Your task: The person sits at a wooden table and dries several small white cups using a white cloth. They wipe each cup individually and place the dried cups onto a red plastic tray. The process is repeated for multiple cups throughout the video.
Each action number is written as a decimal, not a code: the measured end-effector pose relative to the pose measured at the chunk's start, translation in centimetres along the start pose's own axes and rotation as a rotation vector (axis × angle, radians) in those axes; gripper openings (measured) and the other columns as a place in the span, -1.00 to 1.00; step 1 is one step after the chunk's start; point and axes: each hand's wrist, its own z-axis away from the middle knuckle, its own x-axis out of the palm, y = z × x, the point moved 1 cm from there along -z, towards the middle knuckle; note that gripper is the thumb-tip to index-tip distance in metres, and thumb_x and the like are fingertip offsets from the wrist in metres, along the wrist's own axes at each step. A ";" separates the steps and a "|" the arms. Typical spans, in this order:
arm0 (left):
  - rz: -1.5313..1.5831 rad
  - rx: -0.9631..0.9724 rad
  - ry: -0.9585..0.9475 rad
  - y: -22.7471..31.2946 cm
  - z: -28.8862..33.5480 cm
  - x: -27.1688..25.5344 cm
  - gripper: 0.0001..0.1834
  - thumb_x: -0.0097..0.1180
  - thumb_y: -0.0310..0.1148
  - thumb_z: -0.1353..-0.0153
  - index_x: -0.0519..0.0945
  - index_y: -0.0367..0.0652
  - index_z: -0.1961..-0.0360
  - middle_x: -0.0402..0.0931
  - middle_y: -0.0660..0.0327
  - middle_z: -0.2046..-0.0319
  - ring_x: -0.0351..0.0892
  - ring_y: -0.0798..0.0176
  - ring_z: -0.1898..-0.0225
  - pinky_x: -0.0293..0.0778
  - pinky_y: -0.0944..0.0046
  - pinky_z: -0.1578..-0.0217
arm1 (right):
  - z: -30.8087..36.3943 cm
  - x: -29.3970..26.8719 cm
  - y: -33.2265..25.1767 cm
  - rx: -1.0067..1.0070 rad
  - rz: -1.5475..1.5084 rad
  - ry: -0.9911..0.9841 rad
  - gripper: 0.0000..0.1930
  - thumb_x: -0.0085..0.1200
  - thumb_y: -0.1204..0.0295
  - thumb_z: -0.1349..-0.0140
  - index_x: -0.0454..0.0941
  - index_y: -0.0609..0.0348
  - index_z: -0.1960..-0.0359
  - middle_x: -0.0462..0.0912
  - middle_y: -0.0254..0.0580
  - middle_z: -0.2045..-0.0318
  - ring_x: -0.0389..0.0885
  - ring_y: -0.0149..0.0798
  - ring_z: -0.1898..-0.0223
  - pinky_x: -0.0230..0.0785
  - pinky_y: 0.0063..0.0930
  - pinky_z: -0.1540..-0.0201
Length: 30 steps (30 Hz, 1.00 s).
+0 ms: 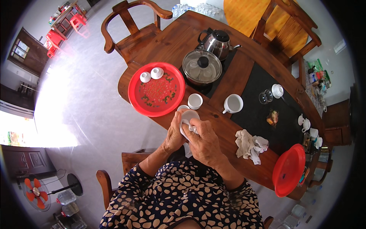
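Note:
Both my hands are together over the near edge of the wooden table. My left hand (175, 134) is wrapped round a small white cup (190, 115), its mouth tilted up. The fingers of my right hand (206, 142) press a white cloth (186, 131) against that cup; part of the cloth hangs between the hands. Just beyond them stand a white cup (195, 100) that looks stacked and another white cup (183, 108), partly hidden by my fingers. A red tray (135, 95) with a printed pattern lies to the left, with two small white cups (156, 73) on it.
A lidded glass pot (191, 65) and a steel kettle (216, 44) stand at the back. A white mug (233, 103), a crumpled cloth (251, 146), a glass cup (265, 97), a white lidded bowl (277, 91) and a red basin (280, 168) are rightward. Wooden chairs (131, 24) surround the table.

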 end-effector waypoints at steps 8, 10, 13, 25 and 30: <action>0.025 -0.066 -0.032 -0.6 -0.4 -0.4 -0.33 -0.42 0.19 -0.36 0.39 -0.21 -0.03 0.46 0.13 0.16 0.50 0.29 0.12 0.46 0.30 0.10 | -1.1 -0.8 0.3 0.041 0.163 0.037 -0.44 0.24 0.55 0.25 0.52 0.25 0.04 0.37 -0.19 0.00 0.41 -0.12 0.19 0.34 -0.26 0.17; 0.001 -0.080 -0.021 -0.6 -0.4 -0.5 -0.34 -0.43 0.17 -0.36 0.40 -0.23 -0.03 0.46 0.11 0.14 0.50 0.27 0.10 0.46 0.28 0.08 | -0.6 -0.7 0.5 0.064 0.189 0.032 -0.42 0.26 0.54 0.27 0.52 0.25 0.04 0.36 -0.18 -0.01 0.41 -0.11 0.19 0.33 -0.26 0.17; -0.057 -0.065 0.000 -0.6 -0.2 -0.6 -0.38 -0.43 0.12 -0.38 0.41 -0.23 0.00 0.46 0.12 0.16 0.49 0.27 0.12 0.45 0.28 0.08 | 0.2 -0.5 0.3 0.102 0.208 0.019 -0.44 0.26 0.55 0.26 0.53 0.24 0.05 0.36 -0.18 -0.01 0.41 -0.11 0.20 0.33 -0.25 0.16; -0.303 0.052 -0.037 -2.1 -0.3 -1.7 -0.36 -0.47 0.18 -0.38 0.34 -0.18 -0.06 0.46 0.17 0.13 0.46 0.30 0.08 0.37 0.26 -0.02 | 0.9 -0.8 0.4 0.149 -0.238 -0.032 -0.51 0.11 0.68 0.13 0.54 0.24 0.03 0.41 -0.08 0.05 0.40 -0.03 0.09 0.39 -0.27 0.09; -0.274 0.031 0.056 -2.0 -0.5 -0.8 -0.36 -0.56 0.09 -0.41 0.37 -0.24 -0.05 0.48 0.14 0.17 0.46 0.28 0.08 0.37 0.30 0.01 | -1.1 -0.9 -0.5 0.135 0.026 0.077 -0.51 0.08 0.67 0.09 0.50 0.24 -0.01 0.41 -0.08 0.01 0.39 -0.01 0.07 0.36 -0.28 0.06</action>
